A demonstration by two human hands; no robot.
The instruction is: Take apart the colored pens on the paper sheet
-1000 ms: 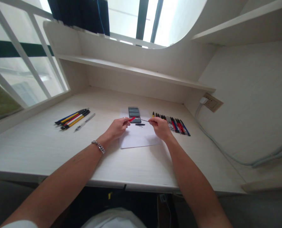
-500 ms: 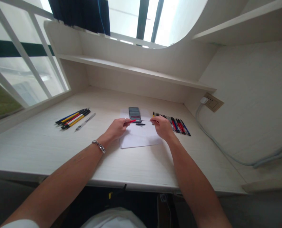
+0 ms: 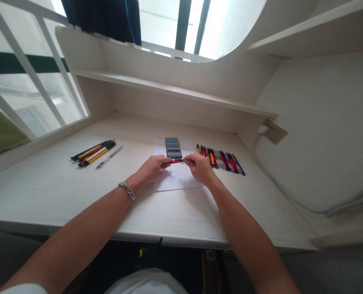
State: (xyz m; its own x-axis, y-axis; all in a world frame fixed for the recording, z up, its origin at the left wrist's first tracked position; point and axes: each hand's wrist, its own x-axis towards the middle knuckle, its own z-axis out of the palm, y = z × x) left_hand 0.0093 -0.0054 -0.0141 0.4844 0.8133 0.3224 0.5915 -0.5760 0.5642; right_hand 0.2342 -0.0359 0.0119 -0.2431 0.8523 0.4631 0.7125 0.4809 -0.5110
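Pen [image 3: 175,161], red with a dark stretch toward the right, lies level, its long axis running left to right between the left hand [image 3: 152,169] and right hand [image 3: 200,168]. Both grips are clamped on it, fingers hiding its ends. It is held over a paper sheet [image 3: 178,179] on the surface [image 3: 62,196], just below a blurred dark block [image 3: 173,148] that cannot be made out.

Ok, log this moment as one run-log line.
left hand: holds red pen | right hand: holds same pen | below: white paper sheet
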